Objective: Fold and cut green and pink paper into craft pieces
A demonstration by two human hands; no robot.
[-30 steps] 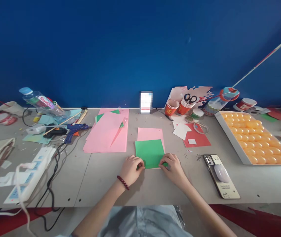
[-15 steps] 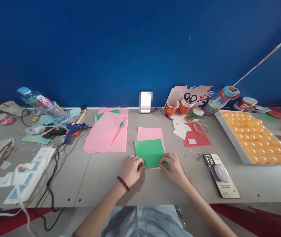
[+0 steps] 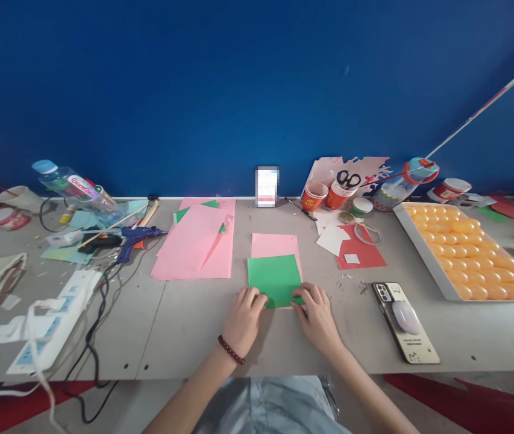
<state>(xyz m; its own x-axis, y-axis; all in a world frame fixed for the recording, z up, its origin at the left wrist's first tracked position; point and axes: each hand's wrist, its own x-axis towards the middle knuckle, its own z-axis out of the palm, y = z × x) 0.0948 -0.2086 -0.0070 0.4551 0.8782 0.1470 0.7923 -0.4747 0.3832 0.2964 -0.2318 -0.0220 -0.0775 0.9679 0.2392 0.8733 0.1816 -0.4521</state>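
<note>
A green sheet of paper point(image 3: 273, 278) lies on a pink sheet point(image 3: 275, 245) in the middle of the grey table point(image 3: 184, 325). My left hand point(image 3: 246, 319) pinches the green sheet's near left corner, fingers curled. At the near right corner my right hand point(image 3: 316, 316) pinches the same sheet between thumb and fingers. A dark red bead bracelet point(image 3: 231, 350) sits on my left wrist.
A stack of pink paper point(image 3: 197, 244) lies to the left, a glue gun point(image 3: 137, 236) and power strip point(image 3: 55, 319) further left. A phone point(image 3: 405, 322), a tray of orange balls point(image 3: 469, 256), red paper point(image 3: 360, 253) and red cups with scissors point(image 3: 344, 187) are on the right.
Both hands have slid a little inward and toward me along the green sheet's near edge. The paper itself lies where it was.
</note>
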